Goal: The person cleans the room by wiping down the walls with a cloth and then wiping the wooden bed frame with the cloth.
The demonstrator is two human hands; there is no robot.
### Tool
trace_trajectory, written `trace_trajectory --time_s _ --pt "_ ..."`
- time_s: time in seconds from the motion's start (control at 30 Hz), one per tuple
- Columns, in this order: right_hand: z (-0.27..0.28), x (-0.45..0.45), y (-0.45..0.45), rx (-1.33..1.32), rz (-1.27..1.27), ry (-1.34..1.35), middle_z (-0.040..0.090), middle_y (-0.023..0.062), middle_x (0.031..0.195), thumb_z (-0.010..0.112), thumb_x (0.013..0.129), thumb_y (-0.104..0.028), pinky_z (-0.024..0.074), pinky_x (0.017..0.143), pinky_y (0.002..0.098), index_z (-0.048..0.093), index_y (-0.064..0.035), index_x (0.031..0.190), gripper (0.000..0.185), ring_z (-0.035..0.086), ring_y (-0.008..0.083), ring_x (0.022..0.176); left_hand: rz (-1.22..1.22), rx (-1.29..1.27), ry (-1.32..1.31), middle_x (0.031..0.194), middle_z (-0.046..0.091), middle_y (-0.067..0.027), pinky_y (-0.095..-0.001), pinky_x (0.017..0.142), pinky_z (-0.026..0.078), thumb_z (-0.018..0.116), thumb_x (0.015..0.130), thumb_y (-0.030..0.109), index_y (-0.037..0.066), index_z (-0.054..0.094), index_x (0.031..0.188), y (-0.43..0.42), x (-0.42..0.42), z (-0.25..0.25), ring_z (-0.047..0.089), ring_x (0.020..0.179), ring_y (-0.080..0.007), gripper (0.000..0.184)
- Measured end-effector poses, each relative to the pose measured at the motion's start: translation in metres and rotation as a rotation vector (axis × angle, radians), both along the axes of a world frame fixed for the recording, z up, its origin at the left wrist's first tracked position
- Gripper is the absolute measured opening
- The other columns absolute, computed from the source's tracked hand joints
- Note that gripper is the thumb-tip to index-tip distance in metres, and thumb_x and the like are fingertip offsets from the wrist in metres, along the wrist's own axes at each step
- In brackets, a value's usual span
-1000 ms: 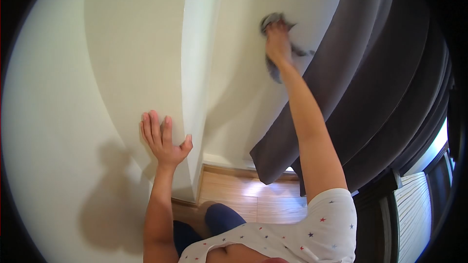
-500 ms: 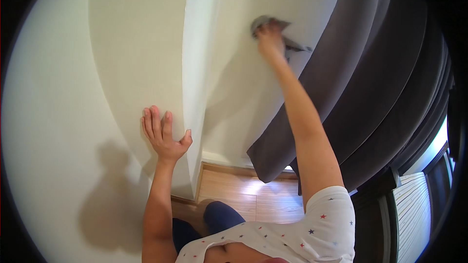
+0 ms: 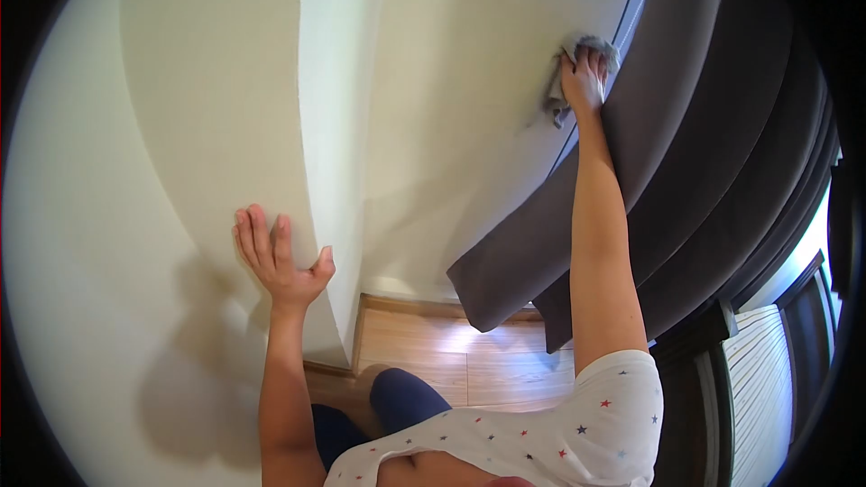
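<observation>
My right hand [image 3: 586, 79] presses a grey cloth [image 3: 557, 95] against the pale wall [image 3: 469, 81], right by the edge of the dark curtain. The cloth bunches out above the fingers and hangs down to their left. Lower on the left, my left hand [image 3: 281, 261] lies against the wall's protruding column [image 3: 225, 108], fingers stretched upward and thumb out toward the corner. Nothing is in that hand.
Long dark grey curtains [image 3: 686, 144] hang along the right side, close against my right arm. Wooden flooring [image 3: 424, 352] with a skirting strip meets the wall below. A white ribbed panel [image 3: 762, 388] in a dark frame stands at the lower right.
My right hand has swept the cloth rightward across the wall to the curtain's edge. My left hand stays flat on the column; the view has shifted slightly.
</observation>
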State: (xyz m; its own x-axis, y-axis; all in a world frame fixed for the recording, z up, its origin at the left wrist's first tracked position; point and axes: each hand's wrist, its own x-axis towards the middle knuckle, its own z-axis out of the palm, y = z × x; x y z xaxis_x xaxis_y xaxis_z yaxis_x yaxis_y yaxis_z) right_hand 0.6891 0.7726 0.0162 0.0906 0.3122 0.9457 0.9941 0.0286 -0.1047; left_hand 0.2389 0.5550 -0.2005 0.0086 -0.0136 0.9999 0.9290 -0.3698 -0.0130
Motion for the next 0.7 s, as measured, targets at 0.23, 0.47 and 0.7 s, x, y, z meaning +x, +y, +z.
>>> trace_trajectory --time_s 0.23,0.47,0.7 --pt "-0.077 -0.028 0.041 0.082 -0.17 -0.038 0.036 0.0322 0.131 0.041 0.09 -0.038 0.0155 0.107 0.0543 0.036 0.0129 0.125 0.062 0.025 0.0501 0.126 -0.019 -0.034 -0.04 0.141 0.031 -0.021 -0.0534 0.106 0.019 0.058 0.078 0.036 0.009 0.037 0.135 0.003 -0.005 -0.006 0.025 0.132 -0.0404 0.067" --pt "-0.074 -0.249 0.02 -0.022 0.256 -0.33 0.045 0.0201 0.126 0.053 0.076 -0.017 0.0198 0.106 0.053 0.051 0.0009 0.113 0.041 0.03 0.0434 0.126 -0.005 -0.04 -0.019 0.142 0.03 -0.0209 -0.0532 0.106 0.019 0.057 0.077 0.037 0.009 0.036 0.136 0.004 -0.038 0.01 0.025 0.132 -0.0399 0.068" --pt "-0.201 -0.258 0.017 -0.238 0.366 -0.637 0.05 0.009 0.128 0.059 0.074 -0.024 0.0266 0.106 0.0461 0.052 -0.0105 0.121 0.05 0.045 0.0303 0.117 0.002 -0.03 0.007 0.141 0.031 -0.0213 -0.0528 0.105 0.021 0.059 0.078 0.038 0.008 0.037 0.135 0.005 -0.021 0.004 0.025 0.132 -0.0408 0.068"
